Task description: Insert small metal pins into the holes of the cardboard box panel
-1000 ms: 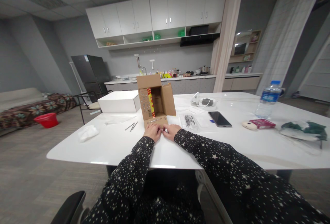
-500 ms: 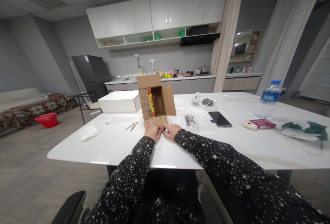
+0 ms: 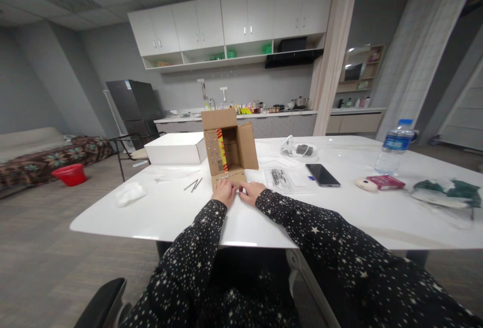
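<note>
An open cardboard box [image 3: 247, 148] stands on the white table in front of me, its inside facing me. Its lower flap [image 3: 231, 176] folds out toward me and bears a row of small shiny bits. My left hand [image 3: 225, 192] is on this flap, with bent fingers over it and the thumb at its front edge. Close beside it, my right hand [image 3: 250, 192] has thumb and fingers pinched together at the flap's right corner. Anything tiny between those fingertips is hidden. More shiny bits dot the box's left flap [image 3: 213, 153], next to a red and yellow strip.
Thin metal tweezers [image 3: 195, 185] and crumpled white tissue [image 3: 130, 194] lie left, before a white box [image 3: 174, 148]. To the right are a clear case of small dark pieces [image 3: 278, 179], a phone [image 3: 322, 174], a maroon packet [image 3: 388, 182] and a water bottle [image 3: 392, 149].
The view has shifted very slightly. Both hands stay at the front flap, with barely any movement of the fingers.
</note>
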{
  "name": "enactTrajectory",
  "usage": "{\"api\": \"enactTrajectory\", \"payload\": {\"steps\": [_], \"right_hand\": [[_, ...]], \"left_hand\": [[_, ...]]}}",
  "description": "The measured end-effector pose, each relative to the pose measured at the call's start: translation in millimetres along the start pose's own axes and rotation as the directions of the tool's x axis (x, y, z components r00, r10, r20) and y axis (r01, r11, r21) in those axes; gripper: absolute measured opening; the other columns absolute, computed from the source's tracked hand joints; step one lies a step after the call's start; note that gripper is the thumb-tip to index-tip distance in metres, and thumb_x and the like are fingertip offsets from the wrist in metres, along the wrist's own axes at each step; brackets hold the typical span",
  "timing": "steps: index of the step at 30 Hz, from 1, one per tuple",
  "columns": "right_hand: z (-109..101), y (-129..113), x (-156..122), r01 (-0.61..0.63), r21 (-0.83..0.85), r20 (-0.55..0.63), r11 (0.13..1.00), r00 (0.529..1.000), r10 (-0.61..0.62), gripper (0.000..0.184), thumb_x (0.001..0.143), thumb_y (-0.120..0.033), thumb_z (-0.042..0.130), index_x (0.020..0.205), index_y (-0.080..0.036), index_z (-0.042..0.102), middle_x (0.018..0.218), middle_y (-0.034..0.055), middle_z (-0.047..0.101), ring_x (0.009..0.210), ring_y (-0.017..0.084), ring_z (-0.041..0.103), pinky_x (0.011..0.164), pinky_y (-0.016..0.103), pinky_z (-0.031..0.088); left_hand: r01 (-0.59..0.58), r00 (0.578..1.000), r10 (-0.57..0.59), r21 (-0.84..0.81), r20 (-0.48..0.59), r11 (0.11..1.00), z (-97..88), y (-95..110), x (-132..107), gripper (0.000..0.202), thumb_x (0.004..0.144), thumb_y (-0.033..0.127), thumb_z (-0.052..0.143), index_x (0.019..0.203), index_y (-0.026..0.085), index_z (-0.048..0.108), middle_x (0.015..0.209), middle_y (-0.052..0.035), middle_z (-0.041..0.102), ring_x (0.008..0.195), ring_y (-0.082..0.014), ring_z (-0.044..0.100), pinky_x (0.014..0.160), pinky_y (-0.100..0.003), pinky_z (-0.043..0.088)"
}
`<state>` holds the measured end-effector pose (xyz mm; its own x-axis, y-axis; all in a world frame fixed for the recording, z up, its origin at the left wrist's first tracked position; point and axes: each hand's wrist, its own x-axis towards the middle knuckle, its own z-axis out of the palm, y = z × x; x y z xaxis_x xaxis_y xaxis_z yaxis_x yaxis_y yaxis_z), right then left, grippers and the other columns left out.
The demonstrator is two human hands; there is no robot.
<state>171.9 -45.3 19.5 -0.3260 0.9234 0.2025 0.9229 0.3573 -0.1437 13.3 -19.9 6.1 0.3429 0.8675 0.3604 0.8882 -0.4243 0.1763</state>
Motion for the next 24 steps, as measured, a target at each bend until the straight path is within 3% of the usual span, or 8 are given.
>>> {"api": "enactTrajectory", "payload": {"steps": [14, 24], "right_hand": [[-3, -3, -1, 0.003, -0.009, 0.024, 1.000, 1.000, -0.003, 0.030, 0.085, -0.042, 0.040, 0.104, -0.027, 0.057, 0.089, 0.0012, 0.067, 0.081, 0.018, 0.060, 0.067, 0.027, 0.038], [0, 1, 0, 0.003, -0.003, 0.010, 1.000, 1.000, -0.003, 0.030, 0.085, -0.042, 0.041, 0.103, -0.026, 0.057, 0.087, 0.0013, 0.066, 0.080, 0.018, 0.059, 0.067, 0.026, 0.037]], "left_hand": [[0.034, 0.997, -0.033, 0.017, -0.063, 0.999, -2.8, -1, 1, 0.020, 0.088, 0.027, 0.040, 0.094, 0.015, 0.056, 0.101, -0.0111, 0.062, 0.105, -0.0265, 0.050, 0.091, -0.042, 0.038], [-0.098, 0.963, 0.060, -0.133, -0.261, 0.986, -2.3, -8, 4, 0.013, 0.084, 0.024, 0.050, 0.089, 0.016, 0.059, 0.088, -0.0069, 0.063, 0.090, -0.0212, 0.055, 0.084, -0.037, 0.042]]}}
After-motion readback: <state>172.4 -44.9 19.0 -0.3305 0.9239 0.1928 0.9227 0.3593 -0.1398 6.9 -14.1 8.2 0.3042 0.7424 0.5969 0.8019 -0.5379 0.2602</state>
